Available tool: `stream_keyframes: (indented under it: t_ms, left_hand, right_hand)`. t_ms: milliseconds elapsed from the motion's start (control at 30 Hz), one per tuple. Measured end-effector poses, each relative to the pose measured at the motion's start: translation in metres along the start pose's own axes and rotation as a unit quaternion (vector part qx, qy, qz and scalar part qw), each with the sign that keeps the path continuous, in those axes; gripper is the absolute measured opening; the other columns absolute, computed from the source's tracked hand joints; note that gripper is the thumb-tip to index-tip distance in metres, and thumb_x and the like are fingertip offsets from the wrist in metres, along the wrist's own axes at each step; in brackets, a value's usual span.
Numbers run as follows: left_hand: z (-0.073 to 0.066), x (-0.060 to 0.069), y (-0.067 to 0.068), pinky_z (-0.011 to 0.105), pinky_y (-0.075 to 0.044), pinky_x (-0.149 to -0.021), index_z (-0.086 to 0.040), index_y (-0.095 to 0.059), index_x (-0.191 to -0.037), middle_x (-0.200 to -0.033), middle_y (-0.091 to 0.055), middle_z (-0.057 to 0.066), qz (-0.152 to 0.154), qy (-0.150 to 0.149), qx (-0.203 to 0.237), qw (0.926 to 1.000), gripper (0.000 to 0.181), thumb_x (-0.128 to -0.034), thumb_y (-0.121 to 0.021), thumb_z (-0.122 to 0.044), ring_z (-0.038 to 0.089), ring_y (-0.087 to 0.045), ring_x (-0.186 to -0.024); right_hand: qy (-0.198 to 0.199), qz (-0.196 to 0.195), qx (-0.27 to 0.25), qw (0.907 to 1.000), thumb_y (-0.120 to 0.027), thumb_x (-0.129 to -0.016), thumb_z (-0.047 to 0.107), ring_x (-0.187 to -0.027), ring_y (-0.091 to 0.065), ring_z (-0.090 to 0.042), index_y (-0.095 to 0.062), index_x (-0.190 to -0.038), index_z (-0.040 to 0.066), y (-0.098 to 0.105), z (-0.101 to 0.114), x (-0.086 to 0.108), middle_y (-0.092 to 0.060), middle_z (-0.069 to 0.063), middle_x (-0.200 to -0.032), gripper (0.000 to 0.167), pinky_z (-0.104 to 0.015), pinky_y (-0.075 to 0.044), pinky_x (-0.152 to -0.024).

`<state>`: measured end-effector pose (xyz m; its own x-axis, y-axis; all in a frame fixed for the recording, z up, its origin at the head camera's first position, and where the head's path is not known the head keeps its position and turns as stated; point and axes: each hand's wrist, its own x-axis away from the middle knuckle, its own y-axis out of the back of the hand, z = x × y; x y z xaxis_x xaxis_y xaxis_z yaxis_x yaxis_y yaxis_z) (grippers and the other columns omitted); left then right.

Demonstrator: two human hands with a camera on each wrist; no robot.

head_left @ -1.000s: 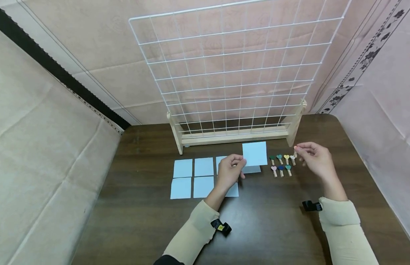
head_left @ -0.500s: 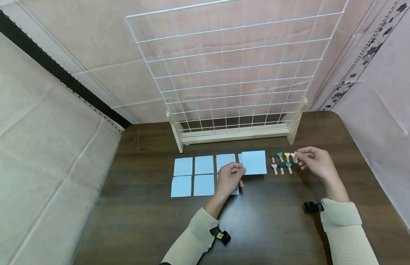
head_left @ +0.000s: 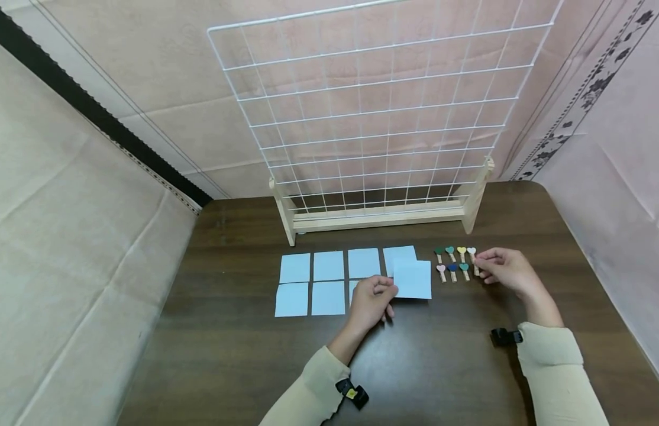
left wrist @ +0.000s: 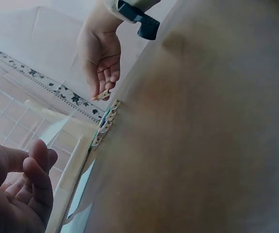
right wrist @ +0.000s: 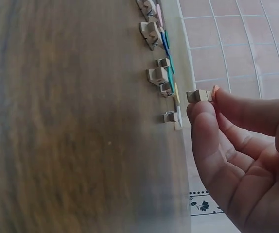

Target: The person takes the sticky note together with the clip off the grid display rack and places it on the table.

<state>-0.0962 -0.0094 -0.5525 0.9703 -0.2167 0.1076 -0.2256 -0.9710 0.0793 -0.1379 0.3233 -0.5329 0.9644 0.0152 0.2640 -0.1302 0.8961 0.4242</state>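
Note:
My left hand point(head_left: 368, 302) pinches a light blue square sheet of paper point(head_left: 413, 280) by its left edge. This sheet partly covers another blue paper square point(head_left: 399, 254) lying at the right end of two rows. In the right wrist view, my right hand point(right wrist: 246, 150) pinches a small wooden clothespin point(right wrist: 200, 95) with an orange piece on it between thumb and fingers. Close to the right hand, several heart-topped clothespins point(head_left: 452, 268) lie in two rows on the table. My left hand hides part of the front row of paper squares.
A white wire grid point(head_left: 388, 112) stands at the back in a pale wooden base point(head_left: 377, 222). The brown table point(head_left: 223, 355) extends around the papers. Pale cloth walls point(head_left: 68, 266) enclose both sides and the back.
My left hand has brought its paper sheet down toward me, uncovering more of the square behind it. The right hand with its clothespin has also come slightly nearer me.

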Motion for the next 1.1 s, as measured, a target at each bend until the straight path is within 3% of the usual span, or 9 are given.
stream_keyframes:
  t_ms: [333, 533, 667, 900, 1100]
  left_hand:
    - [0.012, 0.01, -0.004, 0.023, -0.049, -0.042, 0.001, -0.072, -0.109, -0.086, -0.078, 0.018, 0.008, 0.025, 0.011, 0.9996, 0.014, -0.1008, -0.07, -0.01, 0.011, -0.062, -0.045]
    - [0.018, 0.011, -0.005, 0.025, -0.052, -0.042, 0.005, -0.065, -0.13, -0.09, -0.079, 0.016, 0.008, 0.031, 0.016, 0.9993, 0.033, -0.1009, -0.069, -0.01, 0.01, -0.062, -0.044]
    - [0.02, 0.013, -0.005, 0.027, -0.052, -0.041, 0.002, -0.059, -0.141, -0.089, -0.078, 0.017, 0.012, 0.034, 0.028, 0.9989, 0.043, -0.1011, -0.068, -0.008, 0.011, -0.061, -0.042]
    - [0.02, 0.014, -0.007, 0.026, -0.053, -0.043, 0.005, -0.073, -0.117, -0.083, -0.076, 0.015, 0.016, 0.039, 0.021, 0.9989, 0.019, -0.1033, -0.064, -0.004, 0.009, -0.061, -0.043]
    - [0.023, 0.012, -0.007, 0.026, -0.054, -0.044, 0.004, -0.075, -0.113, -0.082, -0.077, 0.009, 0.023, 0.055, 0.004, 0.9982, 0.019, -0.1047, -0.063, -0.008, 0.008, -0.06, -0.042]
  right_hand:
    - [-0.005, 0.027, -0.001, 0.9996, -0.059, -0.109, 0.011, -0.076, -0.068, -0.015, -0.059, -0.121, -0.02, 0.001, -0.006, 0.001, -0.074, -0.009, -0.094, 0.034, -0.032, -0.063, -0.068]
    - [-0.015, 0.03, 0.008, 0.9994, -0.06, -0.109, 0.013, -0.076, -0.067, -0.017, -0.06, -0.119, -0.019, 0.001, -0.007, 0.001, -0.073, -0.007, -0.092, 0.033, -0.032, -0.062, -0.068]
    - [-0.021, 0.032, 0.011, 0.9992, -0.06, -0.108, 0.011, -0.075, -0.067, -0.016, -0.06, -0.117, -0.019, 0.001, -0.01, 0.0, -0.072, -0.007, -0.091, 0.031, -0.031, -0.062, -0.067]
    - [-0.036, 0.033, 0.008, 0.9988, -0.06, -0.108, 0.01, -0.074, -0.066, -0.015, -0.06, -0.117, -0.018, 0.001, -0.012, -0.004, -0.072, -0.004, -0.087, 0.03, -0.031, -0.062, -0.066]
    - [-0.052, 0.031, 0.004, 0.9981, -0.06, -0.108, 0.012, -0.073, -0.066, -0.014, -0.061, -0.119, -0.017, 0.0, -0.012, -0.006, -0.071, 0.0, -0.085, 0.031, -0.03, -0.062, -0.066]
